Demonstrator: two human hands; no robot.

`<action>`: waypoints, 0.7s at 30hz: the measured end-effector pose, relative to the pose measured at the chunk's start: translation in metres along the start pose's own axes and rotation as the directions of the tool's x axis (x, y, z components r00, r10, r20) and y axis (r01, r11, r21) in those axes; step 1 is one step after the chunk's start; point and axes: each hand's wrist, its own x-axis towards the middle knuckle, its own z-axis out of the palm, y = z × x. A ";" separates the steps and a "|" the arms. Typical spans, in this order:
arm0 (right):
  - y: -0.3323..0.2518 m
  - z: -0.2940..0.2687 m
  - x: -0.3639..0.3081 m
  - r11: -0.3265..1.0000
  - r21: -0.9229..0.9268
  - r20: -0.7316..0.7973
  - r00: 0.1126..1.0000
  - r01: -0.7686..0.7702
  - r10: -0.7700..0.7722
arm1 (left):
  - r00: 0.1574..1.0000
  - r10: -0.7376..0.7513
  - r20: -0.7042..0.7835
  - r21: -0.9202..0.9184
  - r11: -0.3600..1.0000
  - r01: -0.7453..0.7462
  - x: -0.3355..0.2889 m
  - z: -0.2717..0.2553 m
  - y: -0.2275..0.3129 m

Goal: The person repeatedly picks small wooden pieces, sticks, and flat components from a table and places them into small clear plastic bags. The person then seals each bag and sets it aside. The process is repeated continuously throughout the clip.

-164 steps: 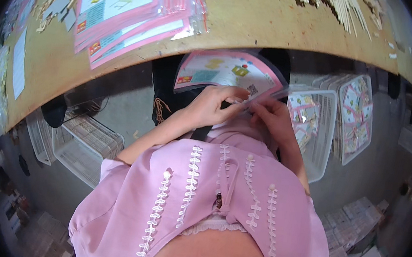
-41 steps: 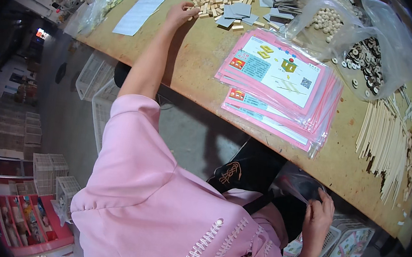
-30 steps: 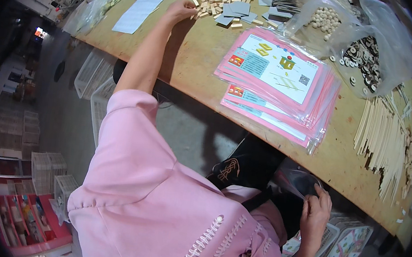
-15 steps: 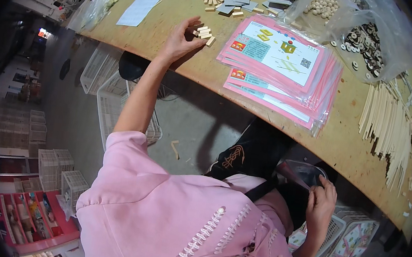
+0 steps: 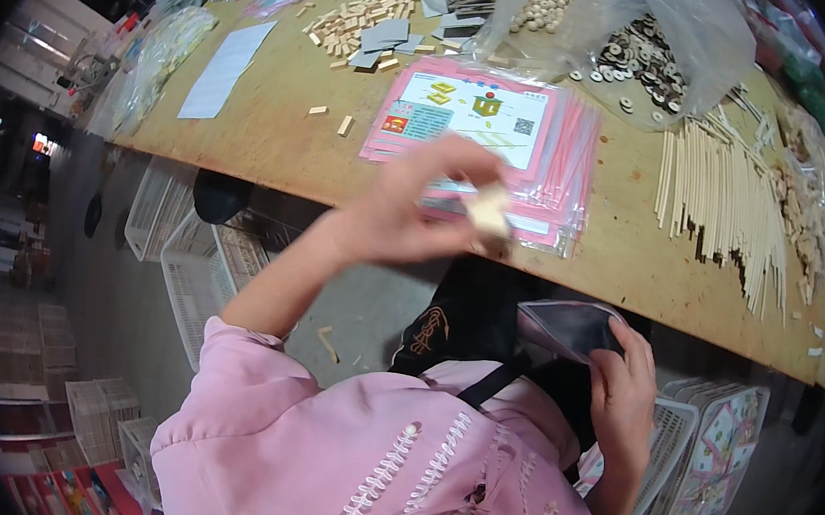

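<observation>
My left hand (image 5: pixel 418 203) is closed on several small wooden blocks (image 5: pixel 488 211), held between thumb and fingers and blurred by motion. It hovers over the table's front edge, in front of a stack of pink-bordered printed sheets in clear bags (image 5: pixel 488 115). Low at the right, my right hand (image 5: pixel 625 375) grips the rim of a clear plastic bag (image 5: pixel 568 328) whose mouth gapes toward the left hand. What lies inside the bag, if anything, I cannot make out. Two loose wooden blocks (image 5: pixel 345 127) lie on the table left of the sheets.
A heap of wooden blocks (image 5: pixel 356 25) with grey square pieces (image 5: pixel 386 36) lies farther back. Clear bags hold round wooden beads (image 5: pixel 542 12) and dark and pale rings (image 5: pixel 644 66). Thin wooden sticks (image 5: pixel 721 189) cover the right side. White baskets (image 5: pixel 187 279) stand below the table.
My left hand has lifted several blocks off the table and carried them right, toward the bag; two blocks stay behind. The bag in my right hand now gapes wider.
</observation>
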 end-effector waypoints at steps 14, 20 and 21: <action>0.002 -0.009 0.005 0.996 0.061 -0.008 0.997 0.072 -0.072 | 0.888 0.368 0.275 -0.078 0.929 -0.360 0.045 0.096 0.016; 0.013 -0.012 -0.011 0.997 0.080 -0.027 1.000 -0.008 0.010 | 0.979 -0.136 -0.149 0.196 0.967 0.164 0.099 0.035 -0.099; 0.013 -0.010 -0.014 0.997 0.069 -0.031 0.999 -0.027 0.029 | 0.979 -0.125 -0.160 0.267 0.949 0.165 0.111 0.028 -0.129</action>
